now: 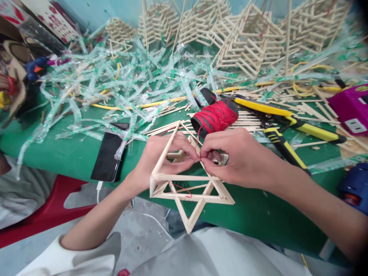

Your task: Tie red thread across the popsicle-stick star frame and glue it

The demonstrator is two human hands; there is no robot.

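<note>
A star-shaped frame of pale wooden sticks sits at the table's front edge, one point jutting out over it. My left hand reaches through the frame, thumb and forefinger pinched on red thread. Opposite it, my right hand pinches the same thread, and the fingertips of both hands meet at one stick. The thread runs up towards a spool of red thread lying just behind my hands. Another short piece of red thread hangs on the frame's near side. Any knot between the fingertips is too small to make out.
Clear-and-green plastic strips litter the green table. Yellow-handled pliers and loose sticks lie behind my right hand. A black phone is left of my left hand. Stacked stick structures stand along the wall.
</note>
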